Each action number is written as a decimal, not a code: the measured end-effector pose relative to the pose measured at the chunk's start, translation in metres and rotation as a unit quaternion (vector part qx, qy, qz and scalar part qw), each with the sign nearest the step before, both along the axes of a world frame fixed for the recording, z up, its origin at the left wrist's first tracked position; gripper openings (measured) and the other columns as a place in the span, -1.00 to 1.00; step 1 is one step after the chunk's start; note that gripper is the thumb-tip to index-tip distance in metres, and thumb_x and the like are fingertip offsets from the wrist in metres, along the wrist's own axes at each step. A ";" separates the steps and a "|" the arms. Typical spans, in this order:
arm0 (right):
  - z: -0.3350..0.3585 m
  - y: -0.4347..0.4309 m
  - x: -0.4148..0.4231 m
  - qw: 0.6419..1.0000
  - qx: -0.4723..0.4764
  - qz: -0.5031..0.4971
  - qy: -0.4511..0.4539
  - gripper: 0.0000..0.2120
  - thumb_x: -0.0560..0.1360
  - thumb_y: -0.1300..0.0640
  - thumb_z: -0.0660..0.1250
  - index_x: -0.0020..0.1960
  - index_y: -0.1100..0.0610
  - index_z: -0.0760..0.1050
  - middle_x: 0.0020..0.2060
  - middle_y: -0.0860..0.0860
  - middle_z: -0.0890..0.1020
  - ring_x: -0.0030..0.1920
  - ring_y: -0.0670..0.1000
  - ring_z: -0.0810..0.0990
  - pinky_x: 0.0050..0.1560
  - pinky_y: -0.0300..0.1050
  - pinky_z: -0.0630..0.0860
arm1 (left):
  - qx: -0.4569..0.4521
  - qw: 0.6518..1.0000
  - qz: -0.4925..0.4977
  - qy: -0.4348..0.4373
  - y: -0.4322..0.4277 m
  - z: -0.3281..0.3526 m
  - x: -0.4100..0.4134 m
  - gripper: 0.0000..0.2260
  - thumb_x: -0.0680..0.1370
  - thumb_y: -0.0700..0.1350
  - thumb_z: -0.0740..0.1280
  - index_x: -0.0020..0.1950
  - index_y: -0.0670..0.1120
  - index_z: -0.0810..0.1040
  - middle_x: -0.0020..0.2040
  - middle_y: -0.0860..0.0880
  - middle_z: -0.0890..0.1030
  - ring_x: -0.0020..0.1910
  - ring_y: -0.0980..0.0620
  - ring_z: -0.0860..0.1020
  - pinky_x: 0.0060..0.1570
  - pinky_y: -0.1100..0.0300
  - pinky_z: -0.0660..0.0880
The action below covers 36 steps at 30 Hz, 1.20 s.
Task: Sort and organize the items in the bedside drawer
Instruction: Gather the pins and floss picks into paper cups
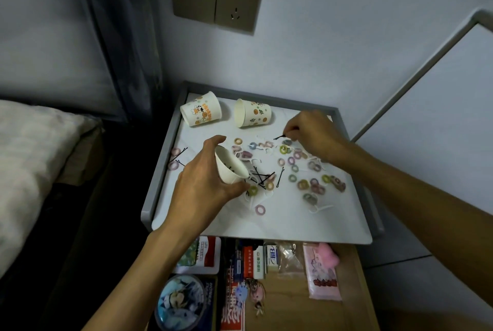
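My left hand [205, 183] grips a white paper cup [230, 166], tilted with its mouth toward the upper left and a few black hairpins inside. My right hand [312, 134] pinches a black hairpin [279, 137] just above the nightstand top [280, 221]. Several small coloured hair ties [306, 183], black hairpins [262, 177] and white floss picks [321, 208] lie scattered on the white top between my hands. Below its front edge the wooden drawer [349, 290] stands pulled out.
Two printed paper cups [201, 112] [253, 116] lie on their sides at the back of the top. In the drawer are small boxes [256, 258], a round tin [181, 304], a pink packet [321, 274] and keychains. A bed [34, 170] lies left, a wall socket [237, 5] above.
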State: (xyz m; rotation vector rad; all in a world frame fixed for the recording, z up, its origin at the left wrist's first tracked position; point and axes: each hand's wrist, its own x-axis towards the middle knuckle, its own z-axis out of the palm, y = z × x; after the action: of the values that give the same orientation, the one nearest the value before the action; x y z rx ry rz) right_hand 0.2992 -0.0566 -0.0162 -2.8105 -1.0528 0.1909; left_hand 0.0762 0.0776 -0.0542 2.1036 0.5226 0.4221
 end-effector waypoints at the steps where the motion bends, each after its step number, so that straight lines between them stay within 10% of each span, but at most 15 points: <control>1: 0.010 0.002 -0.006 0.998 0.037 0.035 0.022 -0.87 0.54 0.21 0.37 0.00 0.09 0.69 -0.14 -0.03 0.70 -0.21 -0.13 0.61 -0.20 -0.31 0.49 | -0.001 1.000 -0.001 0.002 -0.001 0.000 0.000 -0.19 0.30 0.04 0.61 0.45 0.11 0.27 0.22 0.05 0.56 0.15 0.00 0.53 0.06 0.08 0.50; 9: 0.026 0.032 -0.077 0.942 0.051 0.301 0.140 -0.85 0.50 0.20 0.42 0.06 0.11 0.68 -0.13 -0.14 0.65 -0.13 -0.20 0.60 -0.04 -0.41 0.44 | 0.006 1.000 -0.017 0.008 -0.005 -0.001 0.003 -0.16 0.29 0.05 0.60 0.46 0.11 0.25 0.16 0.08 0.60 0.10 0.02 0.57 -0.03 0.14 0.46; 13: 0.018 0.017 -0.058 0.949 0.193 0.201 0.149 -0.86 0.53 0.25 0.38 0.05 0.14 0.66 -0.15 -0.13 0.64 -0.22 -0.15 0.62 -0.17 -0.36 0.50 | 0.004 1.000 -0.008 -0.002 -0.002 -0.002 0.001 -0.16 0.28 0.03 0.62 0.46 0.10 0.26 0.19 0.05 0.58 0.13 0.01 0.55 0.05 0.08 0.50; 20: -0.059 -0.033 -0.015 0.989 -0.055 0.113 0.078 -0.67 0.41 0.25 0.51 0.16 0.11 0.60 0.06 -0.01 0.60 -0.09 -0.15 0.47 -0.12 -0.41 0.39 | -0.007 1.000 -0.004 -0.010 0.001 0.000 -0.001 -0.16 0.29 -0.02 0.63 0.46 0.10 0.27 0.19 0.07 0.54 0.12 0.08 0.50 0.06 0.18 0.45; 36: -0.046 -0.037 -0.006 0.993 0.011 0.108 0.035 -0.92 0.56 0.13 0.32 -0.04 0.11 0.58 -0.19 -0.04 0.59 -0.13 -0.02 0.54 -0.09 -0.09 0.44 | -0.015 1.000 -0.004 -0.008 0.000 0.001 0.002 -0.18 0.29 -0.02 0.62 0.45 0.10 0.28 0.20 0.06 0.55 0.07 0.12 0.46 0.03 0.19 0.42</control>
State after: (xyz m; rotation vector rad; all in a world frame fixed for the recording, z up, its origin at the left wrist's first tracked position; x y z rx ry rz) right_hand 0.2934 -0.0932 -0.0626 -2.6451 -1.3322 0.2939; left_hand 0.0781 0.0779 -0.0535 2.0706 0.5073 0.4241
